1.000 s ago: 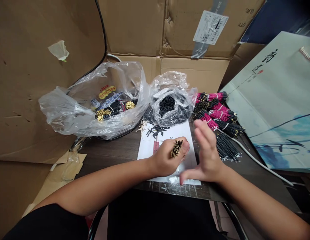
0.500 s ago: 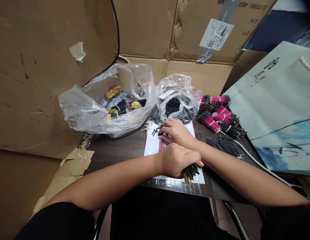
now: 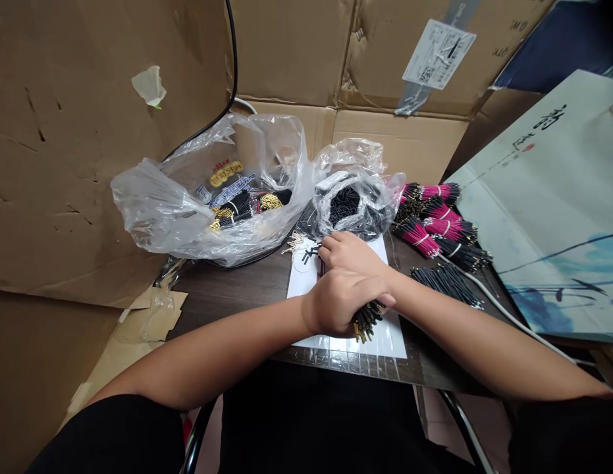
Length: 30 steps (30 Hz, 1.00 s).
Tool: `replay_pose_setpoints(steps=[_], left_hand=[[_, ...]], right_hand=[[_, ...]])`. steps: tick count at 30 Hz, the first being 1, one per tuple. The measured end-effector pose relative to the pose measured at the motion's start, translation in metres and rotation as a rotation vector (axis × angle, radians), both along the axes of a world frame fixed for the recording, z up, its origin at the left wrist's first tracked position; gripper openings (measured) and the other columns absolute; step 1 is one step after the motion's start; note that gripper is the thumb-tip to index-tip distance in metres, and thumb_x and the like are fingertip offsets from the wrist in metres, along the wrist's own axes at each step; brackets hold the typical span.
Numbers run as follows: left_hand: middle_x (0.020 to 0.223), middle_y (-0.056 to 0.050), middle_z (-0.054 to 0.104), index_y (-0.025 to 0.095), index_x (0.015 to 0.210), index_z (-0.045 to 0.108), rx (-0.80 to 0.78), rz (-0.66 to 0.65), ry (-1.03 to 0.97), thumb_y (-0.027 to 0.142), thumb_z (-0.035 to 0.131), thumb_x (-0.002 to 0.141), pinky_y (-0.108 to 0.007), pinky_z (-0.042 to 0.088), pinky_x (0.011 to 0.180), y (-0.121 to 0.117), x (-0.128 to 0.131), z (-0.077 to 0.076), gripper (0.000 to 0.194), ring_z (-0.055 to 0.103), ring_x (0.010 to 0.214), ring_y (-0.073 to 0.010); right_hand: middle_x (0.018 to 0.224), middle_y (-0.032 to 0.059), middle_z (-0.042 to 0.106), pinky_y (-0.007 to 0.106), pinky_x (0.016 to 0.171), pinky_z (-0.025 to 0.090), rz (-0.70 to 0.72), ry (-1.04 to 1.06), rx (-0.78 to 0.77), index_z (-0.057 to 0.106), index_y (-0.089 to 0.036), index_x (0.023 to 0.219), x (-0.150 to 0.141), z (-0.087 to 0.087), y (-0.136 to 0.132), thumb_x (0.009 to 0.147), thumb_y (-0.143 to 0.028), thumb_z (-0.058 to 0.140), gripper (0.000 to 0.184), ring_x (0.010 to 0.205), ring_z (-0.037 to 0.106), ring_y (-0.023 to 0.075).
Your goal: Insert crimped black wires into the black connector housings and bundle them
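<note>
My left hand is shut around a bundle of thin black wires with gold tips, which stick out below my fist. My right hand reaches across just beyond it, with its fingertips at a small pile of short black tubes. These lie on a white sheet. Whether those fingers hold a tube is hidden. A clear bag of the same tubes stands just behind my right hand.
A clear plastic bag of wire bundles stands to the left on the dark table. Pink-and-black wire bundles and a black bundle lie to the right. Cardboard walls and a printed paper bag surround the table.
My right hand has moved from open beside the left hand to the black tubes. My left hand has turned, so the wire tips now point down and right rather than up.
</note>
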<state>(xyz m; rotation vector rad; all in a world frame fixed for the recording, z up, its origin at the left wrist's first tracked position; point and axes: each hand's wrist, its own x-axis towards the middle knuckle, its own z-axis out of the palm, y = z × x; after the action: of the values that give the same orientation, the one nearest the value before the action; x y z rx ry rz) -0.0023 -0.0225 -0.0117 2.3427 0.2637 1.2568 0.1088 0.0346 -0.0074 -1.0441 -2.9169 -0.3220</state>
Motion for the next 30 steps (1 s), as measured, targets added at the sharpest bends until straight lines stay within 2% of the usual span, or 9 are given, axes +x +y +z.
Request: replay_pose_setpoints(steps=[8,13,15,17,21,24,30], left_hand=[[0.065,0.000,0.059,0.017,0.078,0.049,0.099,0.097,-0.094,0.017,0.045,0.090,-0.022,0.043,0.060,0.008,0.002,-0.001,0.012,0.056,0.059,-0.0099],[0.066,0.000,0.059,0.017,0.078,0.049,0.090,0.134,-0.080,0.019,0.044,0.091,-0.022,0.040,0.057,0.009,-0.001,0.001,0.013,0.053,0.056,-0.0092],[0.065,0.001,0.058,0.018,0.078,0.049,0.069,0.137,-0.041,0.019,0.044,0.090,-0.022,0.039,0.057,0.010,-0.003,0.001,0.013,0.051,0.055,-0.0090],[0.066,0.001,0.056,0.018,0.078,0.049,0.029,0.152,0.014,0.020,0.044,0.090,-0.022,0.039,0.057,0.012,-0.004,0.001,0.013,0.050,0.056,-0.0090],[0.067,0.000,0.056,0.017,0.078,0.049,-0.092,0.254,0.174,0.028,0.042,0.094,-0.022,0.037,0.057,0.015,-0.002,0.001,0.020,0.051,0.058,-0.0101],[0.064,0.000,0.054,0.017,0.076,0.048,-0.187,0.306,0.324,0.034,0.041,0.095,-0.022,0.037,0.057,0.016,0.002,0.002,0.027,0.052,0.058,-0.0113],[0.059,0.001,0.054,0.018,0.074,0.045,-0.310,0.272,0.488,0.030,0.042,0.094,-0.021,0.038,0.057,0.017,0.008,0.006,0.024,0.055,0.058,-0.0119]], right_hand=[[0.090,0.0120,0.060,0.038,0.065,0.035,-0.012,0.003,0.034,0.061,-0.013,0.084,0.006,-0.010,0.005,0.089,-0.016,0.051,0.012,0.086,0.050,0.0262],[0.092,0.0106,0.057,0.036,0.072,0.039,-0.058,0.105,0.052,0.055,-0.014,0.087,0.028,-0.002,0.000,0.091,-0.019,0.048,0.010,0.085,0.047,0.0233],[0.094,0.0097,0.055,0.034,0.074,0.041,-0.103,0.196,0.059,0.052,-0.014,0.091,0.044,0.004,-0.009,0.092,-0.018,0.045,0.007,0.086,0.046,0.0220],[0.092,0.0073,0.055,0.033,0.074,0.042,-0.122,0.443,0.012,0.049,-0.017,0.093,0.061,0.007,-0.021,0.091,-0.011,0.042,0.009,0.085,0.047,0.0199],[0.089,0.0072,0.056,0.033,0.074,0.044,-0.150,0.720,0.006,0.048,-0.018,0.095,0.084,0.002,-0.046,0.091,-0.012,0.042,0.010,0.083,0.052,0.0188],[0.086,0.0075,0.056,0.033,0.073,0.044,-0.143,0.731,0.032,0.048,-0.018,0.094,0.086,-0.005,-0.060,0.089,-0.009,0.042,0.012,0.081,0.052,0.0190],[0.086,0.0098,0.057,0.035,0.075,0.044,-0.070,0.604,0.142,0.050,-0.015,0.097,0.083,-0.012,-0.066,0.088,-0.006,0.044,0.014,0.081,0.047,0.0205]])
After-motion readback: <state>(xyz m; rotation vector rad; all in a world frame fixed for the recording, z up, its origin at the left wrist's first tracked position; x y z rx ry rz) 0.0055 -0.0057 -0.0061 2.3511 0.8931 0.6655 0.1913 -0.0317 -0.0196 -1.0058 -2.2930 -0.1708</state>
